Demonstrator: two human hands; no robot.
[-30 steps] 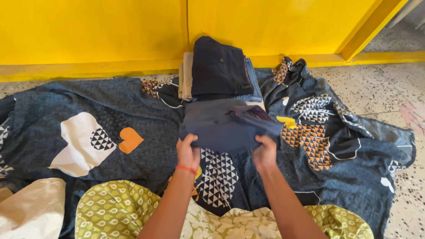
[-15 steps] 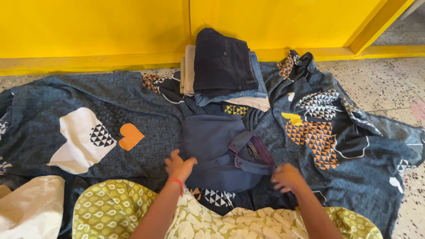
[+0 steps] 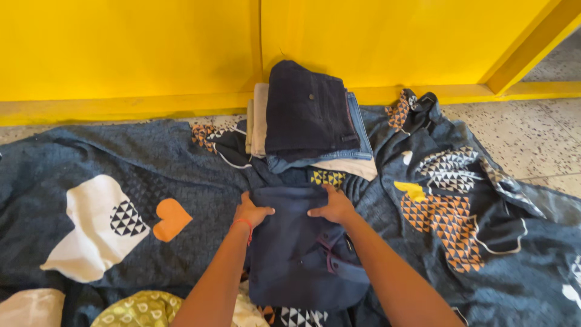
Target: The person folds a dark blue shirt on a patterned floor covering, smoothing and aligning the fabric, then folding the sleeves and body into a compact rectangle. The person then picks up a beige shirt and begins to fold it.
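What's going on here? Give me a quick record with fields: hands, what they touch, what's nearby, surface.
Left hand: left hand pressed flat on the far-left edge of the navy shirt
Right hand: right hand pressed flat on the shirt's far edge
Shirt: folded, collar showing, lying on the patterned bedsheet
Nearby: stack of folded clothes just beyond the shirt, dark trousers on top
Backdrop: yellow wall, speckled floor

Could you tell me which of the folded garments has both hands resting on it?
The navy collared shirt lying alone on the bedsheet; the others sit stacked by the yellow wall.
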